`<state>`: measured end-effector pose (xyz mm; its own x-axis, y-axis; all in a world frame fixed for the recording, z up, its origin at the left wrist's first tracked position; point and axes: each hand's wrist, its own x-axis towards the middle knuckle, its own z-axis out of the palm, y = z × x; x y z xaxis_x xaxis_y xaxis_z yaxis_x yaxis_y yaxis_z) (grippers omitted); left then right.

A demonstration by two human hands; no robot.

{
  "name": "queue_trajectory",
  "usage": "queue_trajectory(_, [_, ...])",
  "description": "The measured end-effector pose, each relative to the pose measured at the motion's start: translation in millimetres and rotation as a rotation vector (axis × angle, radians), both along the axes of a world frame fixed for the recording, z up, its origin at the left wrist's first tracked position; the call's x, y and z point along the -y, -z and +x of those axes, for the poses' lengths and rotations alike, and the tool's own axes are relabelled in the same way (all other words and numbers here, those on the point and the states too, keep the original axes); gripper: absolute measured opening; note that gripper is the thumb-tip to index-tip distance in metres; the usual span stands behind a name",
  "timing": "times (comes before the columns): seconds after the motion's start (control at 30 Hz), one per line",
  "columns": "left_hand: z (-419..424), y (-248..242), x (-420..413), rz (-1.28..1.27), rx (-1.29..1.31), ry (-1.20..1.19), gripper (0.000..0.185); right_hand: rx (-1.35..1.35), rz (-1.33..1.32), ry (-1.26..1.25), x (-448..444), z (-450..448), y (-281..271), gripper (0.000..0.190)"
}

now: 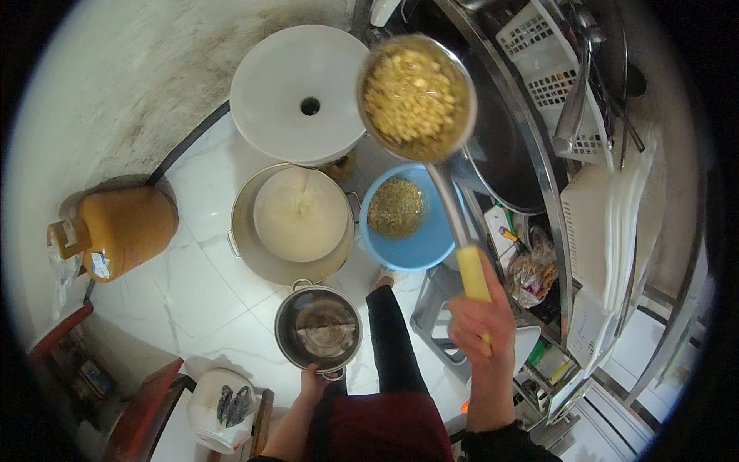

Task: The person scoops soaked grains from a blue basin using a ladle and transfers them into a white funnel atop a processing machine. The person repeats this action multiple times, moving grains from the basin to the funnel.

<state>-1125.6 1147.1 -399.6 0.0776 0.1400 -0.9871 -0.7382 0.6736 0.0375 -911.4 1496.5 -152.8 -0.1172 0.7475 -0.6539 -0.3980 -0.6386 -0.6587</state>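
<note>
My right hand (485, 323) grips the yellow handle of a metal ladle (453, 202), its round bowl full of yellowish beans or kernels in liquid and raised beside the white round machine top (277, 75). My left hand (314, 381) holds a small steel pot (317, 329) by its rim near one loop handle; some residue shows on its bottom. Beyond that pot stands a large steel stockpot (245, 231) containing pale, milky liquid. A blue plastic basin (441, 242) with more kernels in liquid lies under the ladle's long shaft, to the stockpot's right.
An orange gas cylinder (130, 231) is at the left by the wall. Grey plastic stool or crate (427, 306) stands right of my legs. Metal shelving (554, 190) with white baskets (589, 231) curves along the right. A white plastic container (213, 404) sits at lower left.
</note>
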Motion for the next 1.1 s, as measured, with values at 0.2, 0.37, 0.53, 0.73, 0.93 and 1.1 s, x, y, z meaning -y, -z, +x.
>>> queue_trajectory(0.2, [-4.0,2.9,10.3,0.029,0.016,-0.050,0.041,-0.176,-0.051,-0.107,-58.1,-63.6,6.1,0.063])
queue_trajectory(0.37, [-8.5,-2.8,7.2,0.069,0.057,-0.069,0.041,0.102,-0.034,-0.256,-78.6,-89.7,37.6,0.065])
queue_trajectory(0.53, [-7.6,-11.6,0.3,0.013,0.029,-0.074,0.040,0.794,0.559,-0.529,-75.2,-79.6,99.7,0.071])
queue_trajectory(0.73, [-11.7,-7.3,1.2,0.018,0.089,-0.083,0.037,1.363,0.470,-0.855,-77.1,-73.5,86.6,0.071])
queue_trajectory(0.93, [-8.2,-12.8,-6.9,-0.001,0.048,-0.042,0.037,1.469,0.760,-0.515,-51.8,-32.5,109.7,0.068])
queue_trajectory(1.1, [-12.3,-7.3,-2.1,0.040,0.091,-0.018,0.039,1.496,0.666,-0.404,35.1,24.5,144.4,0.063])
